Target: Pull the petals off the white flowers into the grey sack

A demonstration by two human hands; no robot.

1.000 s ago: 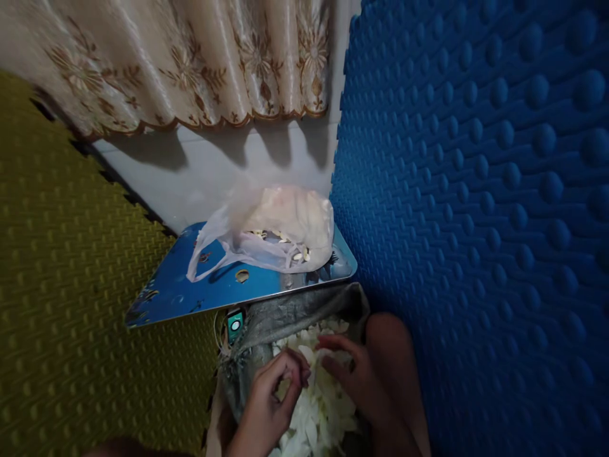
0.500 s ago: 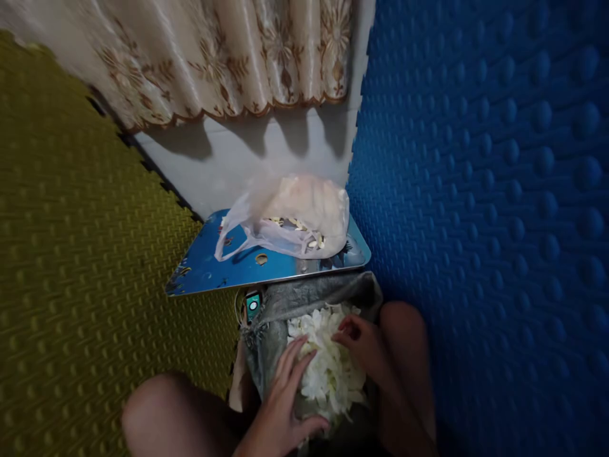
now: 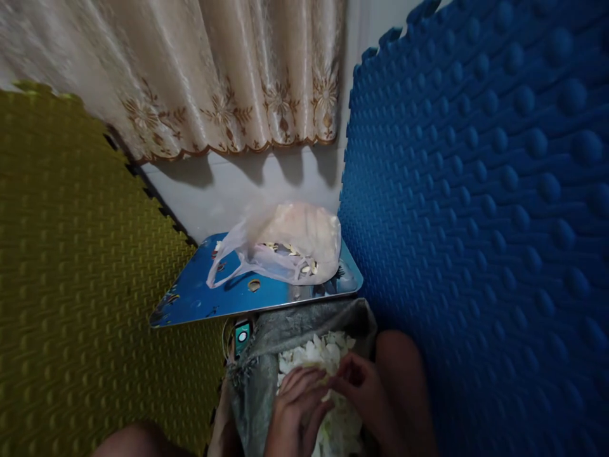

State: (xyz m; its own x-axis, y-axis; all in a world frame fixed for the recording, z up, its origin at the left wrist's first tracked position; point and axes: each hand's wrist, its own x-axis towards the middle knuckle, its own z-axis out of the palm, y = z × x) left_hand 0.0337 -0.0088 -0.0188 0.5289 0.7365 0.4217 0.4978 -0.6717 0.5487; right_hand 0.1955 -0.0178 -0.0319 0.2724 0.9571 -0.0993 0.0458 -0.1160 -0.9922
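A grey cloth sack point(image 3: 259, 387) stands between the person's knees, its mouth wide and filled with white, petal-like pieces point(image 3: 314, 352). My left hand point(image 3: 299, 403) lies over the pile, fingers bent and side by side, thumb apart from them; I see nothing held in it. To its right, my right hand point(image 3: 361, 384) is closed in a pinch, its fingertips close to those of the left. What the pinch holds, if anything, is too small to make out. Both hands cover part of the pile.
Behind the sack, a blue sea-picture tabletop point(image 3: 200, 298) carries a translucent plastic bag point(image 3: 304, 247) with small pale pieces at its mouth. A small device with a lit screen point(image 3: 242, 336) is left of the sack. Yellow point(image 3: 95, 254) and blue point(image 3: 466, 241) foam mats flank the space; a curtain point(image 3: 228, 82) hangs behind.
The view has tilted up, so everything sits lower in the picture. My left hand has moved closer to my right hand, and its spread fingers have drawn together and bent.
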